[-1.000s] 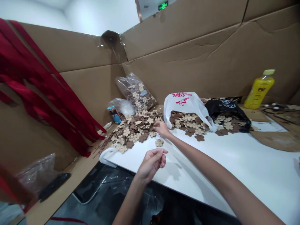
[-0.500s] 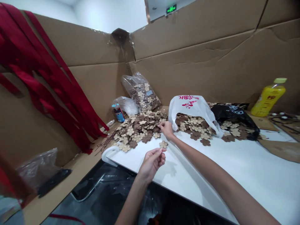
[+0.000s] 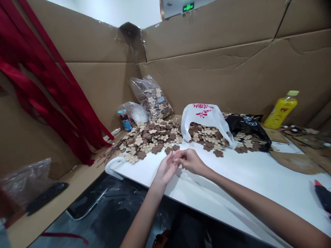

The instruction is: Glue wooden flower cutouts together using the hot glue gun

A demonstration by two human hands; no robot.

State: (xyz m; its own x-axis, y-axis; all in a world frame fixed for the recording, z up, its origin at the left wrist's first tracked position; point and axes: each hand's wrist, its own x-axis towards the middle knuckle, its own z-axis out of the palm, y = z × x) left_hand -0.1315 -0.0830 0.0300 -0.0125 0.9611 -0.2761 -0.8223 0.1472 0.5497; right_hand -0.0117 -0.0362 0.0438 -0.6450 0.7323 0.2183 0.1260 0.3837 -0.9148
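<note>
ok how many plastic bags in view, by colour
white plastic carrier bag: 1
black plastic bag: 1
clear plastic bags: 3
total: 5

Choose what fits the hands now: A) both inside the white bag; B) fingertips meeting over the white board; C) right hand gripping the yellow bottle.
B: the left hand and right hand meet at the fingertips above the white board.
</note>
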